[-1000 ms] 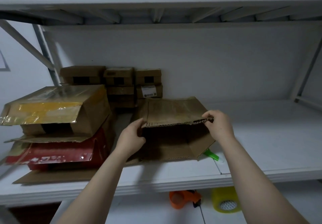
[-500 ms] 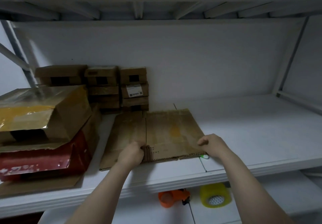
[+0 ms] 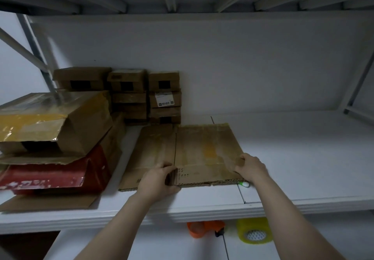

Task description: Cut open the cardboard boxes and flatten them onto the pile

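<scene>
Cardboard box (image 3: 199, 150) is lying flattened on the white shelf (image 3: 303, 158) — just beside the pile (image 3: 56, 138) | left hand (image 3: 159, 180) is gripping its near edge, fingers curled round | right hand (image 3: 251, 166) is gripping the near right corner | green object (image 3: 243, 184) is peeking out there

On shelf (image 3: 303, 158): flat box (image 3: 202, 150) R of pile (image 3: 56, 138).

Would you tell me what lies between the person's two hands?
In the head view, the near edge of the flattened cardboard runs between the left hand and right hand; both grip it.
</scene>
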